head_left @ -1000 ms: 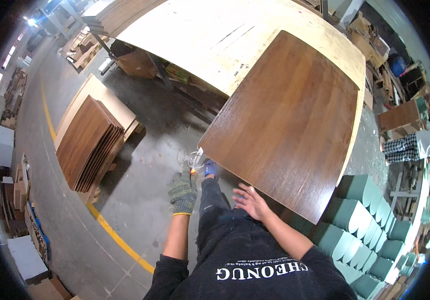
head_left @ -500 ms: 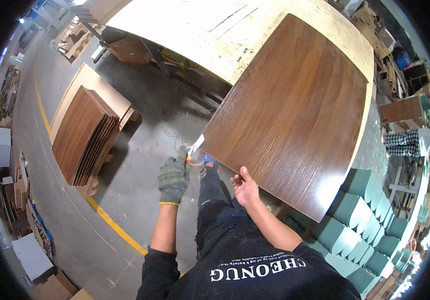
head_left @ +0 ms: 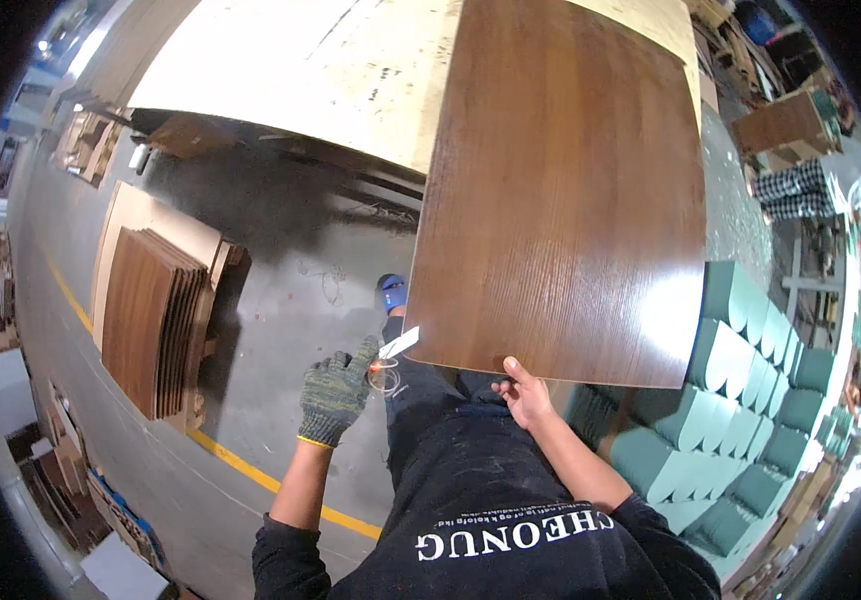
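Observation:
A large brown wood-grain panel [head_left: 561,220] lies over the pale workbench, its near end jutting out toward me. My bare right hand [head_left: 526,392] grips the near edge, thumb on top and fingers curled beneath. In a grey-green knitted glove, my left hand [head_left: 337,395] is closed around a small tool with a flat whitish blade [head_left: 399,343] and an orange spot by the fingers. The blade's tip meets the panel's near left corner. Thin pale curled strands [head_left: 389,382] hang beside the tool. The glove hides most of its handle.
The pale workbench [head_left: 281,70] spans the far side. Left on the floor, a stack of brown panels [head_left: 156,320] leans with a pale board behind it. Green foam-like blocks [head_left: 716,360] are piled at right. A person in checked clothing [head_left: 791,190] is at far right.
The panel has turned counterclockwise, its near edge now lying nearly straight across in front of me. The right hand has moved slightly right and down with it; the left hand stays by the corner.

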Available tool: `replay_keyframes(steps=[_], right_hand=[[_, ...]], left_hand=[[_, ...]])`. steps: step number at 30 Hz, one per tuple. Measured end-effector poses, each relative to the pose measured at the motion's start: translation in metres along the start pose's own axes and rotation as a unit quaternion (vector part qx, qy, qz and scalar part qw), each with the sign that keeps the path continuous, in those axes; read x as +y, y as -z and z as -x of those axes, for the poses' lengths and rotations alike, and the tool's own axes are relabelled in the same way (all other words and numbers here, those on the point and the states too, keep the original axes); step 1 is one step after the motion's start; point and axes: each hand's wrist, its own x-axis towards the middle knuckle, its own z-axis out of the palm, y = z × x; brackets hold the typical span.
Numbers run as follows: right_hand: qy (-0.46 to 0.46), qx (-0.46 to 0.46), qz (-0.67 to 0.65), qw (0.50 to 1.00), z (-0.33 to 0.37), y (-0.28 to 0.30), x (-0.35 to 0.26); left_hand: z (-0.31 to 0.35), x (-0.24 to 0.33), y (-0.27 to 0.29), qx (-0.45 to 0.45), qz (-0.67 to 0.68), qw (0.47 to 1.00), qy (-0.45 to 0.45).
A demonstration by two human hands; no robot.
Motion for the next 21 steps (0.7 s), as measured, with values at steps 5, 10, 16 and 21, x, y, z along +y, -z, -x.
replay_keyframes(steps=[5,10,16,21], right_hand=[[0.01,-0.017,0.006,1.0,-0.001,0.006,-0.008],[-0.029,-0.058,0.0,0.998,-0.007,0.015,-0.005],[-0.039,-0.057,0.0,0.998,-0.001,0.012,-0.008],[-0.03,-0.058,0.002,0.998,-0.001,0.012,-0.005]], left_hand=[[-0.029,0.01,0.011,-0.003,-0.041,0.999,-0.021],[-0.086,0.008,0.023,0.001,-0.018,1.0,0.001],[-0.182,-0.001,0.04,0.036,-0.041,0.998,-0.007],[-0.264,0.002,0.068,-0.002,-0.035,0.999,-0.014]])
